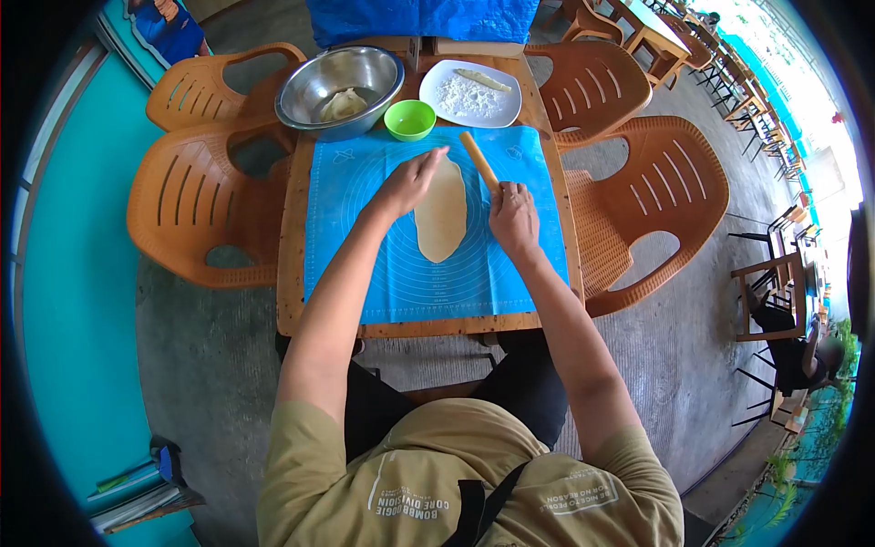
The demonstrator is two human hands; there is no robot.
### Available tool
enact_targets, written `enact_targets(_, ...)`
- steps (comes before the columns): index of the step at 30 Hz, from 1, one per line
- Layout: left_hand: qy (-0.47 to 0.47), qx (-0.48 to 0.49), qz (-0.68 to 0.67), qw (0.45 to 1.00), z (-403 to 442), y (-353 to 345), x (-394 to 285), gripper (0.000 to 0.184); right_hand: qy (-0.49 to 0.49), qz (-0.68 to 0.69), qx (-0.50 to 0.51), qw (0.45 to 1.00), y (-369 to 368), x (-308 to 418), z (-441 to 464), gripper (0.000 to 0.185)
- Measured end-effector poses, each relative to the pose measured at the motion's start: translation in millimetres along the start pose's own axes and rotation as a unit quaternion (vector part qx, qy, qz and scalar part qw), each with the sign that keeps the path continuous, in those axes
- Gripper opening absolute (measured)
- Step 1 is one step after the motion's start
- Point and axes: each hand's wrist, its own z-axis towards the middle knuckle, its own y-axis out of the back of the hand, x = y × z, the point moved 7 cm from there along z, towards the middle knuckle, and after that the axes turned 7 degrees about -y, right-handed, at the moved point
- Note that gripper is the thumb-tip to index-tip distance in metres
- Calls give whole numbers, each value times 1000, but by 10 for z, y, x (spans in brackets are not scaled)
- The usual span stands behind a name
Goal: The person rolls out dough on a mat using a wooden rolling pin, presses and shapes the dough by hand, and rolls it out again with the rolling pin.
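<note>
The person's shirt (pixel 447 456) is nearest, before a wooden table (pixel 290 314) with a blue mat (pixel 355 283) on it. On the mat lies a long, flat oval of dough (pixel 441 219). To its right, the right hand (pixel 516 217) grasps the near end of a pin (pixel 479 162), which slants up and leftward. The left hand (pixel 408 187) is unclenched, fingers outstretched by the dough's upper left edge; whether it touches cannot be told. Beyond the hands come a green cup (pixel 410 118), a steel bowl (pixel 293 111) holding a pale lump (pixel 344 105), and a plate (pixel 506 108) bearing white powder (pixel 467 97) and a pale strip (pixel 483 80). Farthest along is a blue sheet (pixel 419 22).
</note>
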Motion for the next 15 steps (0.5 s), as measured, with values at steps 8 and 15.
enact_targets(8,17,-86,88,992,-1052,417,-128,50,-3,93,53,994,322,478,-407,36)
enact_targets(15,-104,-64,222,967,-1624,-151,-606,41,41,26,61,997,60,818,-577,46)
